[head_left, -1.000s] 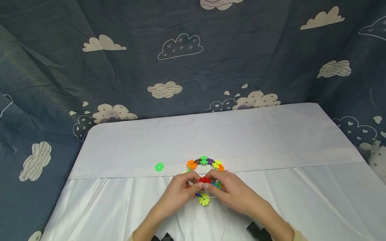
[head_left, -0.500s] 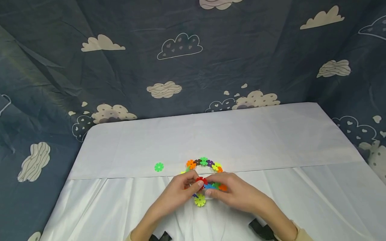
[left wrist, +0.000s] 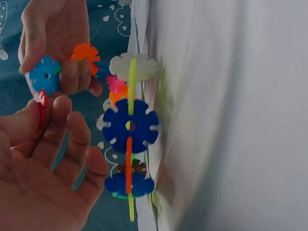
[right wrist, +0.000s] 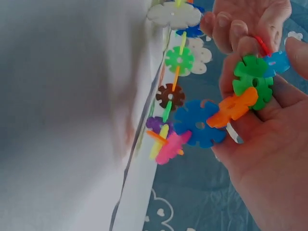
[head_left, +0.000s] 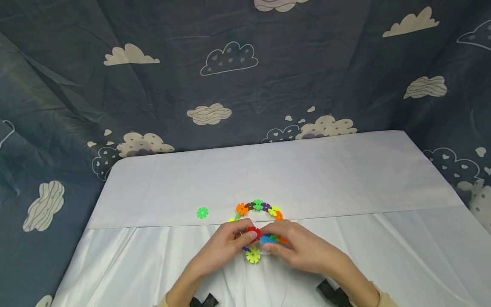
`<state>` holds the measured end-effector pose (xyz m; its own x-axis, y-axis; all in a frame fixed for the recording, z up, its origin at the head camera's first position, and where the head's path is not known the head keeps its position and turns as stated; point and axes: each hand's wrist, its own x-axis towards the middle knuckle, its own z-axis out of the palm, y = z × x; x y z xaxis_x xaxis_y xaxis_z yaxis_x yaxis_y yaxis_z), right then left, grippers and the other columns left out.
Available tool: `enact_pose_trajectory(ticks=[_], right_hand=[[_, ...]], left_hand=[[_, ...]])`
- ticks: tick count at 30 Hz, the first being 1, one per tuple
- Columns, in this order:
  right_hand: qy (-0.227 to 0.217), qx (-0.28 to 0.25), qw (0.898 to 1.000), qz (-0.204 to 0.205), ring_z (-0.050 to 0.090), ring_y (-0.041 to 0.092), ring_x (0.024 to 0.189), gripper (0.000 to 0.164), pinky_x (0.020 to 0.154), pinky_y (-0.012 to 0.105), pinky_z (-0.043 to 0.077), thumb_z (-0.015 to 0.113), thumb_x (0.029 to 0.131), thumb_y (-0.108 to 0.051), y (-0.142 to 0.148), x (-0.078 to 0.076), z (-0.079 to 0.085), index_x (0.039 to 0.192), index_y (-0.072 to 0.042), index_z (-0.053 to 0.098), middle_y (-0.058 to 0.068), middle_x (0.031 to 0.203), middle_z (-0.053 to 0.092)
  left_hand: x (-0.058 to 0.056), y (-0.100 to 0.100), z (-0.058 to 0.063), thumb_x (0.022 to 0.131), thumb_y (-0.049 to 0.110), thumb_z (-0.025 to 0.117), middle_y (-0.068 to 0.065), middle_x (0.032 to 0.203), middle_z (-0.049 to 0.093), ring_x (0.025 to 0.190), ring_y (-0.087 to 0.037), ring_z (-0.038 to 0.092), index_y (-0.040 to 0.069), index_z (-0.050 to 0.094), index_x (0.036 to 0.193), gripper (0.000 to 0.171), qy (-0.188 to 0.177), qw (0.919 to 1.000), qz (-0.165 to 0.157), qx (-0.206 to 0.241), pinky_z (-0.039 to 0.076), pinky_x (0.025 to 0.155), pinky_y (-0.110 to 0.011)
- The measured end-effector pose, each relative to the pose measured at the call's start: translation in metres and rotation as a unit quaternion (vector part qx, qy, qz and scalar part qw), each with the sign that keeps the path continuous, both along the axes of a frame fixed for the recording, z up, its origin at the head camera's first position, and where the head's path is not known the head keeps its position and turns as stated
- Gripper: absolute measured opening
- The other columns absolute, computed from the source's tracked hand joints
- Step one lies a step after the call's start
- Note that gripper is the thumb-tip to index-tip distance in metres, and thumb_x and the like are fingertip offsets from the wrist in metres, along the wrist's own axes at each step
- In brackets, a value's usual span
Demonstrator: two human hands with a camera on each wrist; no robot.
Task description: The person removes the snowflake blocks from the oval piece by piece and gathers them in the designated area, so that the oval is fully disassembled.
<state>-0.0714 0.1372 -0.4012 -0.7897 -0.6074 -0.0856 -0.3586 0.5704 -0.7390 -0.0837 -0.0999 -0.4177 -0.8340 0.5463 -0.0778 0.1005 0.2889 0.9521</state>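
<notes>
A person's left hand (head_left: pixel 230 243) pinches a red disc (head_left: pixel 255 233) between thumb and fingers, above a white table (head_left: pixel 326 170). The right hand (head_left: pixel 303 247) curls its fingers around the near end of a chain (head_left: pixel 258 204) of colourful notched discs, by a light blue disc (head_left: pixel 266 239). Red and blue meet closely; whether they are joined is unclear. Only the head view shows a loose green disc (head_left: pixel 202 212), left of the chain. Both wrist views reveal the chain's pink disc (right wrist: pixel 171 147), which the head view hides.
</notes>
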Motion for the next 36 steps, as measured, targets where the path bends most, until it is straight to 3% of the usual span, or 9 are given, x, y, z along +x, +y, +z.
enact_pose_trajectory(ticks=[8,13,19,23,27,36], right_hand=[[-0.03,-0.002,0.999,-0.02,0.054,0.011,0.112,0.031,0.099,0.048,0.043,0.062,0.096,-0.039,0.001,-0.002,0.0,0.122,-0.021,0.066,-0.017,0.118,0.061],[-0.021,0.006,0.998,-0.053,0.054,0.012,0.109,0.038,0.097,0.048,0.044,0.063,0.094,-0.045,-0.001,-0.002,0.0,0.122,-0.02,0.066,-0.015,0.116,0.062],[0.022,-0.001,0.994,-0.105,0.058,0.007,0.101,0.04,0.091,0.042,0.048,0.066,0.091,-0.049,-0.001,-0.004,-0.004,0.117,-0.019,0.069,-0.019,0.108,0.063],[0.027,-0.002,0.992,-0.121,0.058,0.005,0.096,0.041,0.087,0.039,0.049,0.066,0.09,-0.052,0.0,-0.006,-0.005,0.115,-0.02,0.07,-0.019,0.105,0.064],[0.022,0.0,0.992,-0.124,0.057,0.005,0.09,0.042,0.081,0.035,0.05,0.066,0.089,-0.053,-0.001,-0.006,-0.007,0.114,-0.02,0.069,-0.019,0.102,0.064],[0.022,-0.011,0.993,-0.117,0.056,0.006,0.084,0.04,0.074,0.029,0.048,0.067,0.088,-0.053,0.0,-0.007,-0.007,0.113,-0.021,0.069,-0.02,0.096,0.063]], left_hand=[[-0.009,-0.016,0.01,0.1,0.024,0.058,-0.012,0.086,0.063,0.083,-0.031,0.058,0.005,0.064,0.095,0.021,0.008,0.9972,0.074,0.008,0.046,0.075,-0.035],[-0.014,-0.026,0.011,0.104,0.02,0.051,-0.017,0.083,0.059,0.08,-0.037,0.054,0.002,0.062,0.095,0.023,0.004,0.9927,0.12,-0.007,0.043,0.067,-0.029],[-0.025,-0.043,0.011,0.1,0.013,0.058,-0.014,0.083,0.057,0.07,-0.031,0.051,0.006,0.071,0.098,0.015,-0.008,0.9791,0.203,-0.017,0.04,0.059,-0.025],[-0.031,-0.054,0.004,0.095,0.012,0.065,-0.01,0.083,0.063,0.066,-0.023,0.051,0.011,0.075,0.1,0.012,0.014,0.9671,0.248,-0.055,0.041,0.056,-0.025],[-0.034,-0.06,-0.005,0.091,0.009,0.069,-0.003,0.079,0.065,0.059,-0.017,0.048,0.012,0.076,0.098,0.01,0.035,0.9618,0.252,-0.102,0.04,0.053,-0.024],[-0.037,-0.061,-0.019,0.088,0.006,0.071,0.0,0.076,0.065,0.061,-0.016,0.056,0.013,0.075,0.095,0.01,0.037,0.9648,0.219,-0.141,0.044,0.058,-0.028]])
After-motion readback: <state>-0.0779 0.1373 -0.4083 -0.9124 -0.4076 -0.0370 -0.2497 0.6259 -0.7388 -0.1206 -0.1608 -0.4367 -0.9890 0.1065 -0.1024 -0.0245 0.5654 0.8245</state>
